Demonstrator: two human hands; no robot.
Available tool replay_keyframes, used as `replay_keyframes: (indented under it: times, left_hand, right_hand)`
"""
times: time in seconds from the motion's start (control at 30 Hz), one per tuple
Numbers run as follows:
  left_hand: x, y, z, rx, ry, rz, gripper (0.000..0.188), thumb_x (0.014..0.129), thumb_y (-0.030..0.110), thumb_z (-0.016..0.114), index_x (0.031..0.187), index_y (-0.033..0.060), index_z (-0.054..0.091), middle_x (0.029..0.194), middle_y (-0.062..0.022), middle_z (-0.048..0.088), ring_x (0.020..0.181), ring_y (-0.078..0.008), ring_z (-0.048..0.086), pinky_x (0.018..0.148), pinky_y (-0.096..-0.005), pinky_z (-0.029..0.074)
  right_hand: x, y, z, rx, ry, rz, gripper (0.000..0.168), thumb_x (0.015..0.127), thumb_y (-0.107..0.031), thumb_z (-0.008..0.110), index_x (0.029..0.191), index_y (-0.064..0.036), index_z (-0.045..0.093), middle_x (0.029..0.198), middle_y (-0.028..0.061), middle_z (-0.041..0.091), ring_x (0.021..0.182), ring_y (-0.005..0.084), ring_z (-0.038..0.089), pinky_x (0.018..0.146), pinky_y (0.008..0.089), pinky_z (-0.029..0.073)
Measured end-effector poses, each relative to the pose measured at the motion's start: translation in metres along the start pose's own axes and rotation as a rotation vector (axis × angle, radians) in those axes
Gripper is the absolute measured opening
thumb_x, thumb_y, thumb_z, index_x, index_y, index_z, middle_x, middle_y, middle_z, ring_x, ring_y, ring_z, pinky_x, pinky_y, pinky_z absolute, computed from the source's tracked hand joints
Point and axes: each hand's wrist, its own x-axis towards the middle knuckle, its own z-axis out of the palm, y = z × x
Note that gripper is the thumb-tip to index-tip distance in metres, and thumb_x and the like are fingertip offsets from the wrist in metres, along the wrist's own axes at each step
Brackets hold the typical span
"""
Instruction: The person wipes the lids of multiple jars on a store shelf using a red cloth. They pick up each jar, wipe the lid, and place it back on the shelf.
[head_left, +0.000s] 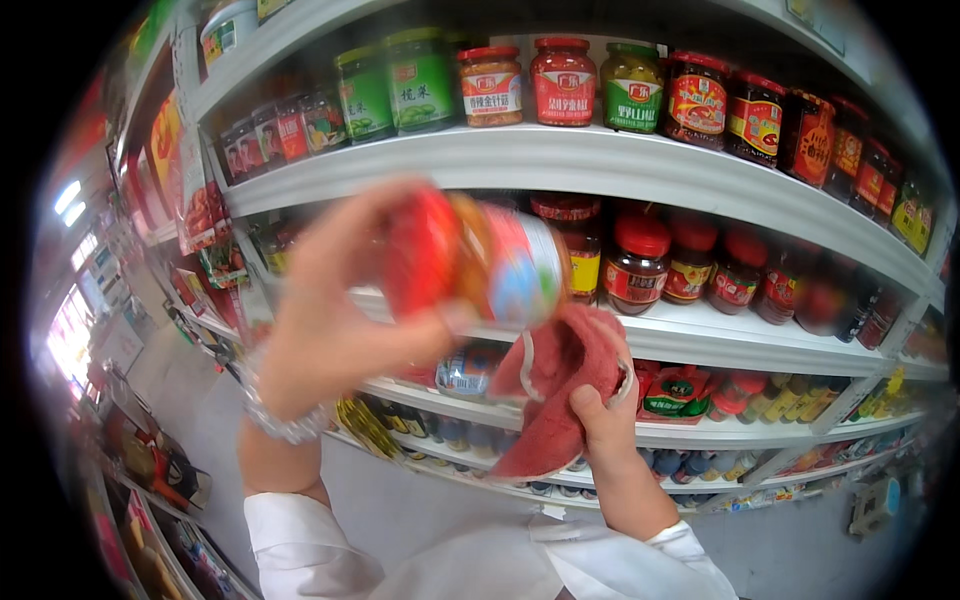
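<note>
My left hand (330, 300) grips a glass jar (495, 259) by its red lid and upper side. The jar is tipped onto its side, its base pointing right, and its label is blurred. Below the base, my right hand (607, 412) holds a red cloth (547, 405) with a pale edge, bunched into folds. The cloth's top lies close under the jar's base; whether they touch I cannot tell. Behind both hands, jars with red lids (637, 262) stand on the middle shelf (675, 330).
Along the upper shelf (495, 161) runs a row of jars, among them green-labelled ones (420, 82). Lower shelves hold red packages (675, 394) and several bottles (682, 465). Hanging packets (199, 195) are at the left. Grey floor (420, 517) shows below, with a box (874, 504) at right.
</note>
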Motion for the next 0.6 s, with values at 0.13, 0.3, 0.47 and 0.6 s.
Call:
replay_keyframes:
  times: [0.13,0.3,0.47,0.6]
  left_hand:
    - [0.061,0.004,-0.019,0.0,0.391,0.143,0.064,0.066,0.018,0.079,0.118,-0.0032,0.048,0.106,-0.0125,0.056,0.093,-0.0166,0.058,0.075,-0.0271,0.05]
    - [0.136,-0.018,-0.042,0.229,0.454,0.272,0.067,0.066,0.031,0.077,0.118,-0.001,0.051,0.105,-0.0126,0.059,0.091,-0.0154,0.059,0.076,-0.0257,0.049]
    - [0.17,-0.036,-0.026,0.412,0.521,0.145,0.063,0.063,0.035,0.075,0.112,0.0017,0.053,0.105,-0.0144,0.06,0.094,-0.0223,0.06,0.081,-0.032,0.048]
    - [0.18,-0.037,-0.01,0.438,0.548,0.136,0.057,0.063,0.034,0.073,0.108,0.0027,0.054,0.104,-0.0156,0.06,0.097,-0.0272,0.059,0.085,-0.0349,0.046]
  right_hand:
    - [-0.023,0.013,-0.008,-0.097,0.014,0.098,0.057,0.075,-0.018,0.067,0.124,0.0,0.043,0.121,0.0122,0.049,0.113,0.0195,0.045,0.098,0.033,0.033]
    - [-0.041,0.025,-0.014,-0.1,-0.021,0.234,0.05,0.075,-0.005,0.062,0.122,-0.004,0.047,0.119,0.0101,0.05,0.112,0.0185,0.045,0.098,0.0326,0.033]
    - [-0.046,0.024,-0.023,-0.091,-0.026,0.286,0.048,0.076,-0.004,0.06,0.122,-0.004,0.046,0.119,0.0099,0.05,0.111,0.0177,0.046,0.096,0.0312,0.036]
    - [-0.052,0.025,-0.029,-0.105,-0.039,0.303,0.048,0.077,-0.005,0.061,0.123,-0.003,0.046,0.12,0.0102,0.05,0.112,0.018,0.047,0.096,0.0316,0.036]
